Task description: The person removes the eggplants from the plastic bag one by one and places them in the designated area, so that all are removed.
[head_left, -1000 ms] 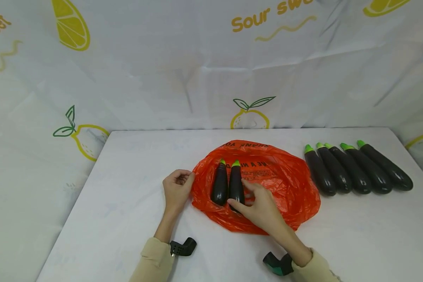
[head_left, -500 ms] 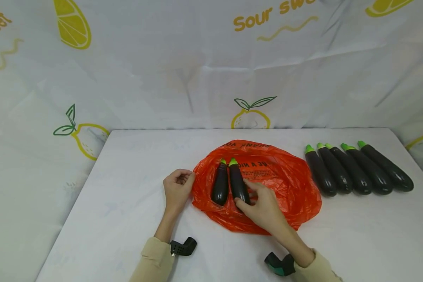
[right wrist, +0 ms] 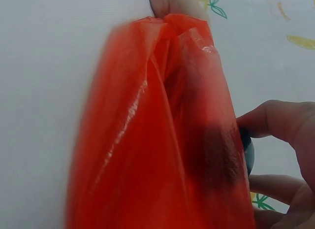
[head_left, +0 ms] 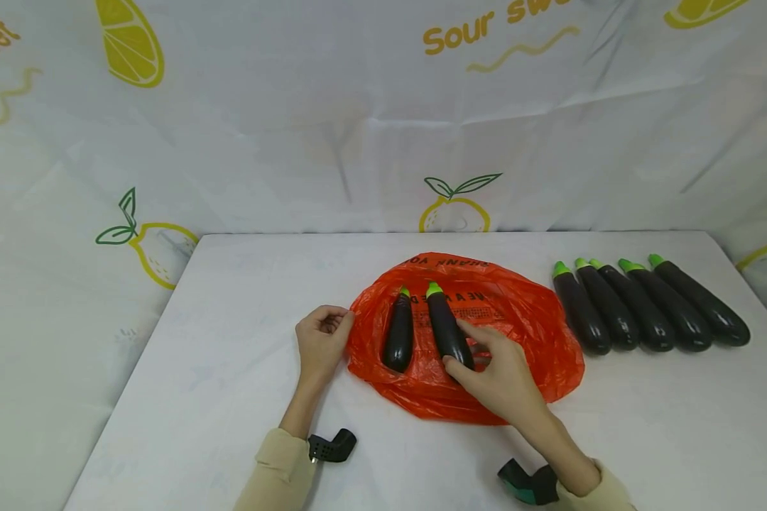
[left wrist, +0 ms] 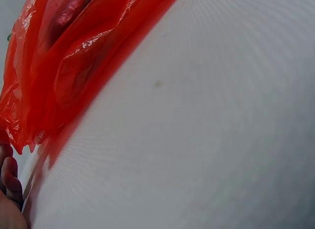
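An opened red plastic bag (head_left: 530, 319) with dark printing lies across the middle of the table. My left hand (head_left: 322, 344) pinches its left edge, and in the left wrist view only a few fingertips (left wrist: 11, 177) show below the crumpled plastic. Inside the bag, my right hand (head_left: 501, 372) grips a dark eggplant (head_left: 447, 323) with a bright green stem, thumb and fingers on either side of its thick lower end. A second eggplant (head_left: 399, 337) lies to its left in the bag. In the right wrist view the bag's wall hides most of the held eggplant (right wrist: 249, 155).
Several more eggplants (head_left: 635, 312) lie side by side on the right of the white table (head_left: 230, 312), stems toward the back. The nearest one lies close to the bag's right edge. A white lemon-printed cloth (head_left: 294, 142) hangs behind the table.
My right hand has shifted right with the eggplant, widening the gap to the other one in the bag and tilting its stem end leftward. My left hand stays at the bag's edge.
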The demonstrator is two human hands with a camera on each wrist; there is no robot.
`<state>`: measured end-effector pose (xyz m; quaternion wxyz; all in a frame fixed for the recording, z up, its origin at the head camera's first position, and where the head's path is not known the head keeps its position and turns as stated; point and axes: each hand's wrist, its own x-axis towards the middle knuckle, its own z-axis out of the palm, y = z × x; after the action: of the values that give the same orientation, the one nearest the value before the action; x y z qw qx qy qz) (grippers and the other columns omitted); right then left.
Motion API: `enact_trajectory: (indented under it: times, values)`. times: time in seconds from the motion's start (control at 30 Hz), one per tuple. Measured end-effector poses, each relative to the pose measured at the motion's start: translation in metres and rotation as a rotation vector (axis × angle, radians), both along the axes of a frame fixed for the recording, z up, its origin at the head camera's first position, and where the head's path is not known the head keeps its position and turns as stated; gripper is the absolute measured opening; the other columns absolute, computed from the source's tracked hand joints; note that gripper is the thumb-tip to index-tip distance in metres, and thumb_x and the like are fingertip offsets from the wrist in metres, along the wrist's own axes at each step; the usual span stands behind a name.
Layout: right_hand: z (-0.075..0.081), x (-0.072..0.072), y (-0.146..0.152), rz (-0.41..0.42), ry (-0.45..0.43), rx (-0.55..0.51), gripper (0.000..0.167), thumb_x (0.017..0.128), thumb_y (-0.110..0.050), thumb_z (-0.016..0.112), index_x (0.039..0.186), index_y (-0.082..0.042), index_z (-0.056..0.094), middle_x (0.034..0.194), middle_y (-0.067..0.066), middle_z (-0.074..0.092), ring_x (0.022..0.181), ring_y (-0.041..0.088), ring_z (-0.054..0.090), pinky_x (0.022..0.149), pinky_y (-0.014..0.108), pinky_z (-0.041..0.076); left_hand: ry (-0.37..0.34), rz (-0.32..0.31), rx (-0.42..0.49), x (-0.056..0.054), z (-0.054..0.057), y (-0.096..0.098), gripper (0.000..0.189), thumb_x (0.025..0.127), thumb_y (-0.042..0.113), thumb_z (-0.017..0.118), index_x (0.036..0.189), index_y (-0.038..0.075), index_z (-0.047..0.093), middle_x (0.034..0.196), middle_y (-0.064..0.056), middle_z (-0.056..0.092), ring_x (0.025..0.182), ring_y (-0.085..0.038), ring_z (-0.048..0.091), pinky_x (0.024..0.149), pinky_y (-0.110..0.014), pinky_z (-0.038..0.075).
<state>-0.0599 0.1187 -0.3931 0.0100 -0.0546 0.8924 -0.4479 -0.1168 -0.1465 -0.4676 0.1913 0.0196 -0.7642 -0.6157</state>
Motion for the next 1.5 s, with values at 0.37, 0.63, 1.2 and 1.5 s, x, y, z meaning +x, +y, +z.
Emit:
enact_trajectory:
  times: [0.37,0.63,1.2,1.5]
  values:
    - [0.004,0.007,0.007,0.012,0.026,-0.002,0.057,0.083,-0.012,0.080,0.137,-0.003,0.063,0.124,0.018,0.069,0.094,0.025,0.068,0.079,0.041,0.063,-0.005,0.006,-0.014,-0.001,-0.001,-0.001,0.007,0.087,0.001,0.072,0.081,-0.001,0.075,0.071,-0.019,0.065,0.061,-0.007,0.051,0.059,-0.015,0.043]
    - [0.010,0.017,0.017,-0.004,0.015,0.007,0.056,0.084,-0.011,0.080,0.137,-0.004,0.064,0.133,0.020,0.066,0.099,0.026,0.067,0.083,0.044,0.063,-0.011,0.010,-0.011,-0.001,0.001,-0.001,0.007,0.087,0.001,0.073,0.081,-0.001,0.075,0.072,-0.019,0.066,0.062,-0.008,0.052,0.059,-0.015,0.044]
    - [0.016,0.051,0.055,-0.086,-0.048,0.110,0.060,0.084,-0.017,0.083,0.140,-0.009,0.062,0.131,0.016,0.064,0.101,0.026,0.065,0.072,0.019,0.057,-0.002,-0.003,-0.027,-0.001,0.001,-0.001,0.007,0.088,0.000,0.071,0.082,-0.001,0.074,0.071,-0.018,0.065,0.061,-0.007,0.052,0.058,-0.015,0.044]
    - [0.012,0.064,0.072,-0.164,-0.022,0.159,0.063,0.082,-0.015,0.085,0.140,-0.005,0.061,0.132,0.023,0.063,0.108,0.038,0.063,0.074,0.037,0.064,-0.014,-0.001,-0.018,0.000,-0.001,-0.001,0.007,0.089,0.002,0.072,0.083,0.000,0.075,0.072,-0.016,0.065,0.061,-0.007,0.051,0.058,-0.015,0.044]
